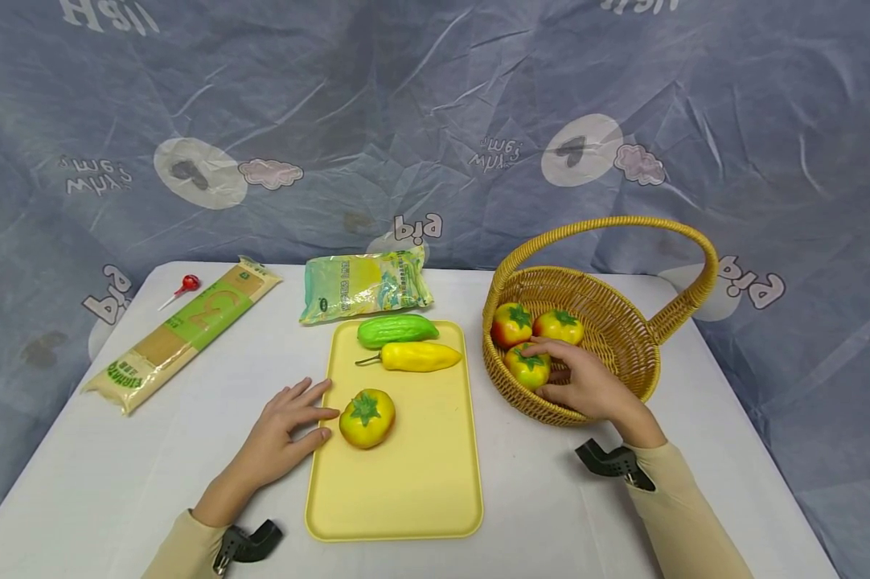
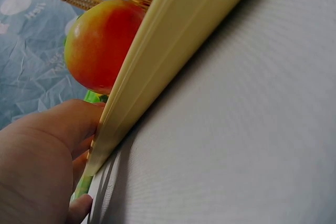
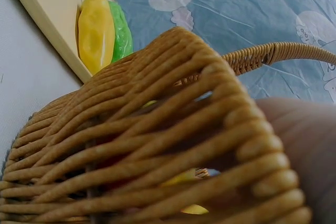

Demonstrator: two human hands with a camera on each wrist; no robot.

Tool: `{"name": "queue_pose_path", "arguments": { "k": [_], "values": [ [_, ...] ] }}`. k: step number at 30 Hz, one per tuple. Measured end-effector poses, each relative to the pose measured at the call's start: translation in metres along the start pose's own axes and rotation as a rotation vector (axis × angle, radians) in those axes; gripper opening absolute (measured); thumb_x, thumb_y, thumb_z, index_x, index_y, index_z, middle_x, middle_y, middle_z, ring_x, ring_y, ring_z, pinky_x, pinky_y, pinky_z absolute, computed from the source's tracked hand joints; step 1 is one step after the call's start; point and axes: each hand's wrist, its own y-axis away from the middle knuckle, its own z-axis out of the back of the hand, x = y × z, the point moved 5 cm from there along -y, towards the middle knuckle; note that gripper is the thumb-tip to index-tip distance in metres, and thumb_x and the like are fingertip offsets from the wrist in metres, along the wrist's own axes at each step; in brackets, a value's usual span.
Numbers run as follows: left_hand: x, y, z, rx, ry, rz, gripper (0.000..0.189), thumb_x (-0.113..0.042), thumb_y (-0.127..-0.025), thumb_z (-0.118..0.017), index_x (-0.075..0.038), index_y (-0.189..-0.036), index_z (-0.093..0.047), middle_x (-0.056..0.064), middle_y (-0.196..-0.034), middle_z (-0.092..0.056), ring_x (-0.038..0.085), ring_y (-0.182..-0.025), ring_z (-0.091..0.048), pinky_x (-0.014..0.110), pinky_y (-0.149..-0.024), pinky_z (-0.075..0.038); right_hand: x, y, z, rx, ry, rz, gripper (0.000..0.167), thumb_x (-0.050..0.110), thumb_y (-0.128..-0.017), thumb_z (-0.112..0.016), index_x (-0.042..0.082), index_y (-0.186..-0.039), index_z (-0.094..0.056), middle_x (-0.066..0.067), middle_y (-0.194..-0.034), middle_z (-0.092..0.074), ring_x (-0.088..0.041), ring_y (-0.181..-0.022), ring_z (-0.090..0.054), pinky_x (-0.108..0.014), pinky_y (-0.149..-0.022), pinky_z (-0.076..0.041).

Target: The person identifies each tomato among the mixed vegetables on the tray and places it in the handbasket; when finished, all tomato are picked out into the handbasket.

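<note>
On the white-covered tabletop (image 1: 536, 498), a red lollipop on a white stick (image 1: 190, 283) is lying well to the left of the pale yellow rectangular tray (image 1: 395, 507). A long, clear-wrapped packet of tan noodles with a green label (image 1: 185, 334) is slanting between lollipop and tray. The left hand (image 1: 279, 434) is resting at the tray's left edge, its fingers spreading apart and holding nothing. Just right of them, on the tray, a round yellow tomato-like fruit with a green leafy top (image 1: 367, 420) is sitting; whether a fingertip is touching it, I cannot tell. A glossy green-and-yellow plastic bag (image 1: 366, 283) is lying just beyond the tray's far edge. On the tray's far part, a bumpy green gourd (image 1: 397, 330) and a smooth yellow pepper (image 1: 420, 357) are lying crosswise, the pepper's stem pointing left.

Right of the tray, a brown woven basket with a tall handle (image 1: 612, 310) is holding three similar fruits. The right hand (image 1: 590, 382) is reaching in, the nearer hand by far; its fingers are curving around the right side of the nearest yellow fruit (image 1: 525, 368), which is lying on their tray-facing side, showing no long axis, leaves upward.
</note>
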Motion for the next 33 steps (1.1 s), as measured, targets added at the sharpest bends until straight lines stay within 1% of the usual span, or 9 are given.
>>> {"name": "queue_pose_path", "arguments": {
  "k": [3, 7, 11, 14, 20, 26, 33],
  "values": [
    [-0.0009, -0.0004, 0.0007, -0.001, -0.001, -0.006, 0.025, -0.022, -0.09, -0.076, -0.02, -0.115, -0.078, 0.012, -0.152, -0.056, 0.049, -0.145, -0.04, 0.075, -0.114, -0.025, -0.0003, -0.0001, -0.0005, 0.004, -0.01, -0.008, 0.054, -0.01, -0.079, -0.077, 0.006, -0.129, -0.063, -0.022, -0.134, -0.061, -0.031, -0.106, -0.067, -0.036, -0.083, -0.063],
    [-0.0011, -0.0008, 0.0016, 0.001, -0.003, -0.005, 0.025, -0.022, -0.09, -0.076, -0.02, -0.115, -0.078, 0.013, -0.152, -0.055, 0.048, -0.146, -0.04, 0.075, -0.114, -0.025, -0.0012, -0.002, -0.0018, 0.015, -0.036, -0.017, 0.054, -0.01, -0.081, -0.074, 0.006, -0.131, -0.062, -0.022, -0.136, -0.06, -0.036, -0.114, -0.065, -0.039, -0.086, -0.063],
    [-0.0007, -0.001, 0.0017, 0.003, -0.002, 0.001, 0.025, -0.022, -0.091, -0.076, -0.02, -0.115, -0.078, 0.012, -0.152, -0.055, 0.048, -0.146, -0.039, 0.075, -0.115, -0.024, -0.0008, -0.0041, -0.0027, 0.019, -0.066, -0.002, 0.054, -0.011, -0.081, -0.074, 0.005, -0.132, -0.061, -0.023, -0.136, -0.059, -0.041, -0.119, -0.063, -0.042, -0.087, -0.063],
    [-0.0006, -0.001, 0.0012, 0.006, -0.001, 0.002, 0.025, -0.022, -0.091, -0.076, -0.02, -0.115, -0.078, 0.012, -0.153, -0.055, 0.048, -0.146, -0.039, 0.075, -0.115, -0.024, -0.0007, -0.0043, -0.0029, 0.019, -0.072, 0.003, 0.056, -0.01, -0.081, -0.075, 0.004, -0.133, -0.059, -0.023, -0.137, -0.058, -0.042, -0.12, -0.062, -0.041, -0.087, -0.063],
    [-0.0006, -0.0005, 0.0009, 0.003, 0.001, 0.001, 0.024, -0.022, -0.091, -0.076, -0.02, -0.115, -0.078, 0.012, -0.152, -0.055, 0.048, -0.146, -0.04, 0.075, -0.115, -0.024, -0.0032, -0.004, -0.0021, 0.033, -0.08, -0.026, 0.057, -0.006, -0.083, -0.075, 0.007, -0.136, -0.058, -0.022, -0.14, -0.057, -0.042, -0.124, -0.06, -0.036, -0.086, -0.062],
    [0.0005, -0.0001, -0.0003, 0.003, 0.001, 0.007, 0.024, -0.022, -0.091, -0.075, -0.021, -0.115, -0.078, 0.012, -0.153, -0.055, 0.048, -0.146, -0.04, 0.075, -0.115, -0.024, -0.0041, -0.0043, -0.0018, 0.031, -0.113, -0.057, 0.056, -0.004, -0.084, -0.075, 0.006, -0.135, -0.057, -0.024, -0.138, -0.057, -0.042, -0.122, -0.062, -0.032, -0.086, -0.061],
    [-0.0012, -0.0005, 0.0006, 0.001, 0.002, 0.003, 0.025, -0.021, -0.091, -0.076, -0.02, -0.115, -0.078, 0.012, -0.152, -0.055, 0.048, -0.146, -0.04, 0.075, -0.114, -0.024, -0.006, -0.0028, -0.0021, 0.019, -0.103, -0.086, 0.047, -0.003, -0.084, -0.076, 0.006, -0.127, -0.06, -0.021, -0.133, -0.061, -0.038, -0.117, -0.064, -0.03, -0.085, -0.061]
  ]
}}
